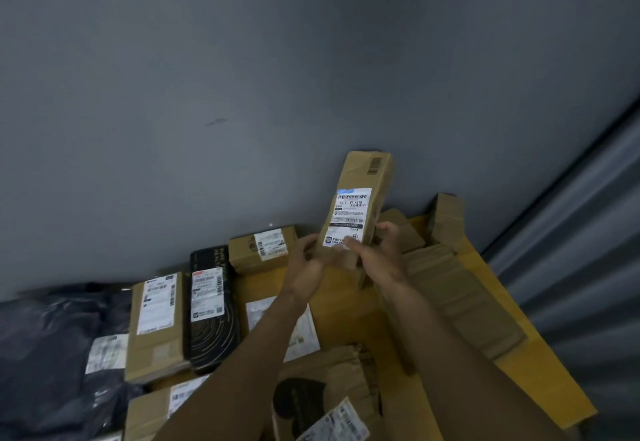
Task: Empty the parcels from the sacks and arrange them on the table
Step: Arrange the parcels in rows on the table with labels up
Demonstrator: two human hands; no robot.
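1. The left grip [307,260] and the right grip [377,254] both hold the near, lower end of a long cardboard box [362,195]. The fingers of each are curled round the box's edges.
2. The long cardboard box is raised above the worktop [353,323] and stands nearly upright, its top leaning slightly right. A white shipping label [350,215] faces the camera, and the right thumb lies on the label's lower edge.
3. The worktop is yellow and runs from the near edge of the view to a grey wall [242,94].
4. At the far left of the worktop, close to the wall, lies a small brown box [261,248] with a white label.
5. Nearer, a black box [212,305] lies lengthwise, side by side with a larger brown box [156,326] on its left. Both are labelled.
6. Left of those lies a dark plastic bag [45,354] with a white label.
7. A flat parcel with a white face [304,328] lies partly hidden under the left forearm.
8. Nearest the camera, a crumpled brown paper parcel [332,381] lies between the two forearms, and another brown box [149,413] sits at the near left.
9. To the right, a long flat cardboard piece [460,302] lies on the worktop, and a small cardboard box [447,219] stands at its far end.
10. A ribbed grey shutter [588,240] fills the right side.
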